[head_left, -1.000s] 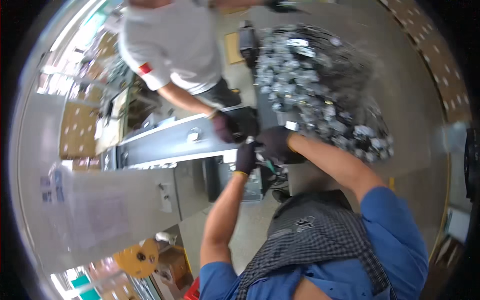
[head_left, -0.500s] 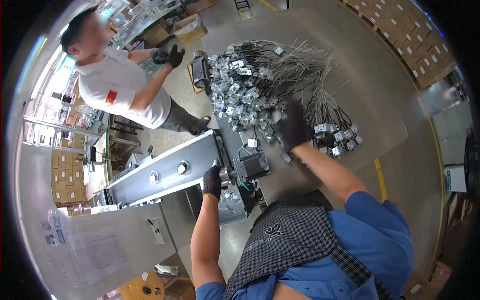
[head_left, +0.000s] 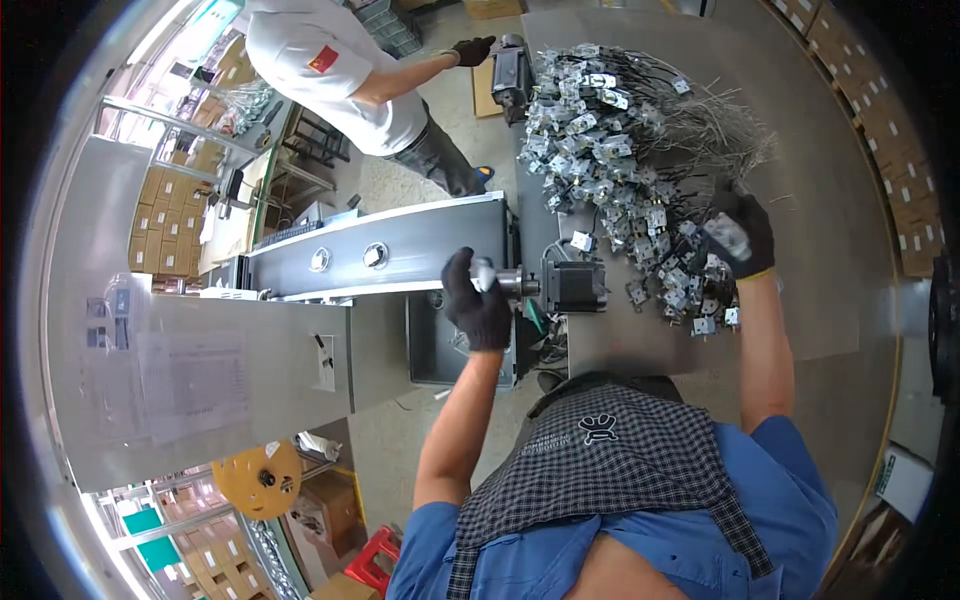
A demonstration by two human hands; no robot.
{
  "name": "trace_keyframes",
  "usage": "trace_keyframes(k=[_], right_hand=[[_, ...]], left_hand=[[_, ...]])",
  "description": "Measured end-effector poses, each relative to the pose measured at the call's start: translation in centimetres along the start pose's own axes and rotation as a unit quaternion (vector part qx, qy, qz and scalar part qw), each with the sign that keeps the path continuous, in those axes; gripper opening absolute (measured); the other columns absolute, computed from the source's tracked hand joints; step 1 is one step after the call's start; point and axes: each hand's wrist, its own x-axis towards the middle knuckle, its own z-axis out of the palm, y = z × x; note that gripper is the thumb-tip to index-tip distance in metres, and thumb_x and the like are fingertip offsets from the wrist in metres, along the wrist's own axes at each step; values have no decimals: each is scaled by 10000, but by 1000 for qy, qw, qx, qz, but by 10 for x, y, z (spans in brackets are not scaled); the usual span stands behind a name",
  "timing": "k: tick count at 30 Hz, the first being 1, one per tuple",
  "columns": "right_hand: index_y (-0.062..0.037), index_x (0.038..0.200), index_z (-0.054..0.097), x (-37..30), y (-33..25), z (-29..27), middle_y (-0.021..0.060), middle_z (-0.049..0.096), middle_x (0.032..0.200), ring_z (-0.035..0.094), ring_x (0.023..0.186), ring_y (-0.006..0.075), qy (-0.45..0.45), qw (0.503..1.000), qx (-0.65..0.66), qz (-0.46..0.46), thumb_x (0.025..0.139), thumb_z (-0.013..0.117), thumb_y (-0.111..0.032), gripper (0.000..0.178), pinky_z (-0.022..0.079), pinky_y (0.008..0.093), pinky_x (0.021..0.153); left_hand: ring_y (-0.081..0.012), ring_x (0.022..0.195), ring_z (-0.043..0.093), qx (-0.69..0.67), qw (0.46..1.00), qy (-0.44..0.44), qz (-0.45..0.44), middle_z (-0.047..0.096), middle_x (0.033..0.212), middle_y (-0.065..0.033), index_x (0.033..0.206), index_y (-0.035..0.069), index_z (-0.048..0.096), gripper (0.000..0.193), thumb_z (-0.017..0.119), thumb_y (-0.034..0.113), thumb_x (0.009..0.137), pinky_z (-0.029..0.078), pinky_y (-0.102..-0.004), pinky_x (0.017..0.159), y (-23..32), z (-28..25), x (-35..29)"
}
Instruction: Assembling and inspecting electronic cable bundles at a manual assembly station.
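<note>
My left hand [head_left: 478,305], in a dark glove, is over the near end of a grey belt conveyor [head_left: 440,230]. Its fingers close round a small shiny, whitish piece [head_left: 484,273], whose kind is unclear. Beside it a dark motor [head_left: 578,286] sits on the conveyor's shaft. My right hand [head_left: 745,235], gloved too, is at the right side of a large heap of boxy silvery metal parts with wires [head_left: 600,150]. Its fingers curl round a pale grey piece [head_left: 727,237], too blurred to name. Two round shiny parts, one here [head_left: 376,255], lie on the belt.
The heap lies on a grey metal table [head_left: 830,260]. Across the conveyor stands a person in a white shirt [head_left: 330,80], one gloved hand near another dark motor [head_left: 512,80]. A dark bin [head_left: 425,345] sits below the conveyor. Stacked cartons [head_left: 165,220] stand at left.
My view has shifted, so the scene sits differently. My left hand has lifted from the conveyor's end and turned up, showing a small piece. My right hand has moved right and back from the heap's middle.
</note>
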Motion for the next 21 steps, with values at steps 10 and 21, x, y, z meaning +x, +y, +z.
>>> trace_keyframes(k=[10, 21], right_hand=[[-54, 1081, 605, -68, 191, 109, 51, 656, 819, 595, 565, 140, -23, 925, -380, 5, 1076, 451, -300, 290, 480, 288, 483], [-70, 969, 620, -69, 278, 105, 3, 593, 730, 547, 542, 86, -12, 879, -458, 131, 1054, 488, -318, 293, 424, 258, 465]], left_hand=[[-147, 987, 670, -329, 689, -536, -359, 723, 1139, -92, 1305, 35, 636, 389, 580, 299, 1025, 538, -314, 851, 75, -36, -58], [-433, 1065, 665, 49, 811, -517, -269, 690, 1095, -278, 1238, 119, 618, 404, 542, 410, 967, 520, -495, 888, -73, -141, -175]])
